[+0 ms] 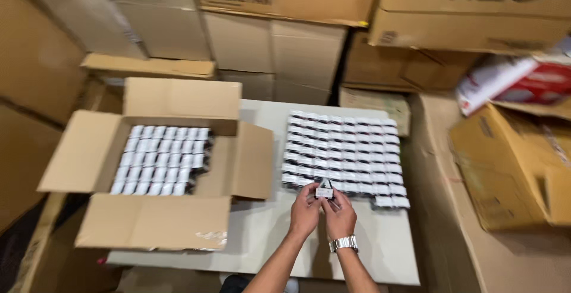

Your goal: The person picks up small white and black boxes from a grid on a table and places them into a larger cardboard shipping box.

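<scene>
A small white-and-black box (324,191) sits pinched between both hands at the near edge of a tight block of matching boxes (345,157) on the pale counter (262,233). The left hand (305,211) and right hand (339,214), a metal watch (343,243) on its wrist, each close their grip on it with fingertips. An open carton (148,162) beside them holds more rows; stacked cartons (285,7) surround the counter.

I see bare room on the table top (262,233) between the open carton (154,162) and the block of small packs (345,156), and along the near edge. Stacked boxes (279,49) wall off the far side; a brown carton (511,168) crowds the right.
</scene>
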